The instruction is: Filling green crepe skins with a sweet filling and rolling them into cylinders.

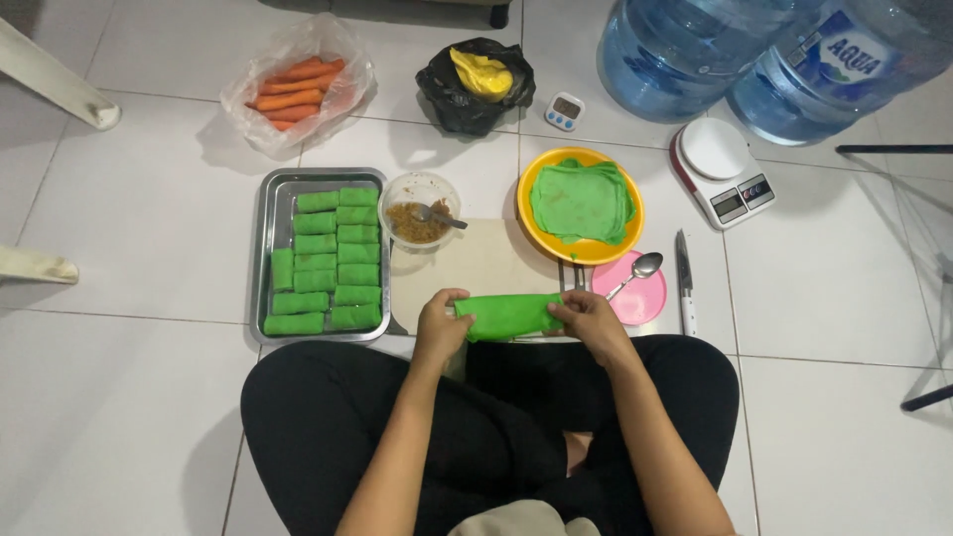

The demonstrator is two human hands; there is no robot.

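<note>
Two large clear-blue water jugs (754, 50) stand at the far right on the white tiled floor (139, 397), their smooth rounded walls touching each other. Nearer, a rectangular steel tray (268, 253) holds green rolled crepes (328, 260) packed in two tidy columns, with one roll standing lengthwise along the left edge. A crinkled clear plastic bag (298, 89) beyond it holds orange carrots (298, 87). A pale, flat cutting board (476, 263) lies in front of the seated person's crossed legs. To its right, a round yellow plate (627, 230) carries a stack of thin, floppy green crepes (581, 201). A black plastic bag (475, 94) holds something soft and yellow. A white kitchen scale (722, 169) with a round pan sits beside the jugs. A small clear bowl (420, 206) holds brown crumbly filling with a spoon (440, 216) sunk in it. A pink saucer (640, 293) carries a metal spoon (635, 273); a knife (684, 281) lies just right of it, and a small white timer (564, 111) sits near the black bag. At the board's near edge lies a green roll (508, 316), smooth and oblong: the left hand (440, 323) grips its left end and the right hand (588, 316) closes around its right end.
</note>
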